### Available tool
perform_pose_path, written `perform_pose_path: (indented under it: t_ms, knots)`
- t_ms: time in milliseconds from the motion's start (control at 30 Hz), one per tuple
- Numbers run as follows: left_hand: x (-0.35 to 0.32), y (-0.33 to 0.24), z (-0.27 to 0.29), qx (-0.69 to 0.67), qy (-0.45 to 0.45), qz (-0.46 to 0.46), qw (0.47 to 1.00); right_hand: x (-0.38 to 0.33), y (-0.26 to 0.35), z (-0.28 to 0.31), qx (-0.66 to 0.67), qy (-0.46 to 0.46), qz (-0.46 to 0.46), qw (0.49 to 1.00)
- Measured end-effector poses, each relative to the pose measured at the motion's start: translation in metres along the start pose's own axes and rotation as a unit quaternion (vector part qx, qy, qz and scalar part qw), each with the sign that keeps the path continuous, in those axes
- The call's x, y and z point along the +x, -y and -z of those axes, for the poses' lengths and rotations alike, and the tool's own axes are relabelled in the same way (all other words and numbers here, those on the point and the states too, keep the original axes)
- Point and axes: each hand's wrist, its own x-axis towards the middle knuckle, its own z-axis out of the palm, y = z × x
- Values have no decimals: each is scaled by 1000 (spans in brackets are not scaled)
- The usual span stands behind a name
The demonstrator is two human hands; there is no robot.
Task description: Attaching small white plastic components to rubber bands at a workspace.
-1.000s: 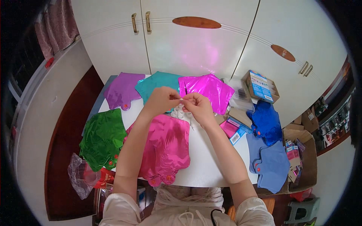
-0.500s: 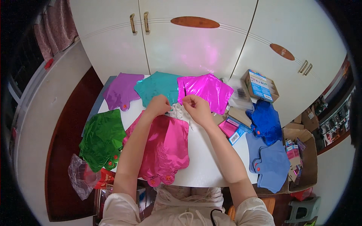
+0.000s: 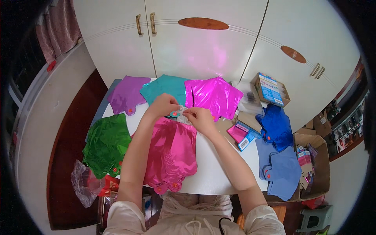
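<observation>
Both hands meet near the middle of the white tabletop [image 3: 219,172]. The left hand [image 3: 163,105] is curled closed and the right hand [image 3: 199,116] pinches with its fingertips; between them they grip a small pale, crinkled piece [image 3: 182,113], probably thin film or a balloon neck, though it is too small to tell for sure.

Just below the hands lies a flat pink foil balloon [image 3: 172,152]. Its long axis runs from the hands toward the person, with the narrow neck end and small red tabs pointing at the near edge of the tabletop.

Behind the hands, a teal foil balloon [image 3: 164,88] sits between a purple one [image 3: 127,94] on the left and a magenta one [image 3: 213,96] on the right. A green foil balloon [image 3: 105,144] hangs over the left edge, with a clear plastic bag [image 3: 82,184] below it.

To the right, a small flat pink and blue packet [image 3: 243,135] lies on the tabletop, near a dark blue balloon [image 3: 276,125] and a paler blue one [image 3: 282,170]. At the far right corner stands an open cardboard box [image 3: 270,89] with a blue printed panel. A larger brown carton [image 3: 313,164] holds slim pink-labelled packs.
</observation>
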Motion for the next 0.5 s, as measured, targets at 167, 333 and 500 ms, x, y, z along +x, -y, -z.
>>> perform_pose_path:
  t_ms: [167,333,500]
  knots:
    - [8,8,-10,47,-10,7,999,-3,-11,-14,-69,-52,75,993]
    - [13,22,-15,144,-45,-10,988,-8,-6,-19,-143,-34,96,984]
    - [15,28,-25,204,-73,-20,976,-3,-16,-17,-180,4,81,980]
